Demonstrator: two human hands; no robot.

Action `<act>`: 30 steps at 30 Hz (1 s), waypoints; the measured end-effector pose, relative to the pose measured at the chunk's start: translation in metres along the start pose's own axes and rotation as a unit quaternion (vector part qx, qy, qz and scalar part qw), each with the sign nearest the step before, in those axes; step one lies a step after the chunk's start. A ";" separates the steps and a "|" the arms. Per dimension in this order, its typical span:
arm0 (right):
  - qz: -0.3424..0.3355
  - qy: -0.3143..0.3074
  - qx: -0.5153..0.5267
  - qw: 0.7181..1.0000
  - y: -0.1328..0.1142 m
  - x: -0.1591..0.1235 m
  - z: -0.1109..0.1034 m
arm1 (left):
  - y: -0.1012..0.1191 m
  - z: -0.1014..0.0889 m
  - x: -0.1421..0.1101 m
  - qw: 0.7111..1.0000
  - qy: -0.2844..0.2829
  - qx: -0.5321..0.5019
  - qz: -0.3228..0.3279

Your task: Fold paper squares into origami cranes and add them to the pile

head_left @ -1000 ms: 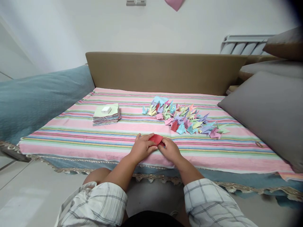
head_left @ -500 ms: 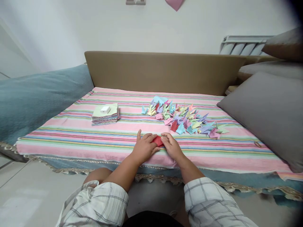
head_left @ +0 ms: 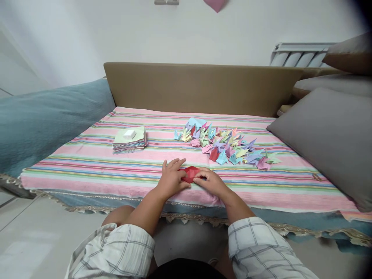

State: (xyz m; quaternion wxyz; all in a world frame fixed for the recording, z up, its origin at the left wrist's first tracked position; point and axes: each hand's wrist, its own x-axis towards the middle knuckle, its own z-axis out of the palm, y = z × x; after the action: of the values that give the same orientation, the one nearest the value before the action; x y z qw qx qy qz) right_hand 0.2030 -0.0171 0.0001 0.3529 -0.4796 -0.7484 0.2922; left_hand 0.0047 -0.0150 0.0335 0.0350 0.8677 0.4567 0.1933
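A partly folded sheet of red origami paper (head_left: 191, 174) rests low over the striped cloth in front of me, its middle spread into a shallow hollow. My left hand (head_left: 171, 179) holds its left end between index finger and thumb, the other fingers raised and apart. At the right end, my right hand (head_left: 211, 181) pinches the paper between thumb and bent fingers. Beyond my hands lies a cluster of folded paper cranes (head_left: 222, 146) in several colours. To the left, a stack of square paper sheets (head_left: 130, 146) carries a small white block (head_left: 129, 134).
The pink striped cloth (head_left: 87, 170) covers a sofa seat with a brown backrest (head_left: 197, 87). A blue-covered armrest (head_left: 52, 116) borders the left. Grey cushions (head_left: 328, 135) pile up at the right. A small brownish loop (head_left: 316, 177) lies near them.
The red paper has been opened out from a narrower shape into a wider hollow. My left hand has shifted a little left, and my right fingers have moved down to its near edge.
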 end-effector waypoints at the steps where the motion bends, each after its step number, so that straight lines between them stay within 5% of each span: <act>1: 0.002 -0.001 -0.003 1.000 -0.001 0.000 0.000 | -0.003 -0.002 -0.001 1.000 -0.007 -0.009 -0.019; 8: 0.046 0.028 -0.043 0.998 -0.009 0.002 0.005 | -0.013 -0.011 -0.004 0.993 -0.039 -0.036 -0.110; 19: 0.052 0.058 -0.113 0.990 -0.014 0.002 0.014 | -0.010 -0.003 -0.005 0.989 0.007 -0.007 -0.147; 30: 0.026 0.063 -0.187 0.980 -0.025 0.004 0.015 | -0.006 0.007 0.005 0.979 0.045 -0.095 -0.177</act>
State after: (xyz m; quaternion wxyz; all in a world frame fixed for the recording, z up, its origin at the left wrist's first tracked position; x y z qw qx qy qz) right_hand 0.1774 -0.0238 0.0119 0.2957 -0.5738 -0.7534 0.1251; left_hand 0.0055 -0.0066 0.0278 0.1302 0.7563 0.5839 0.2648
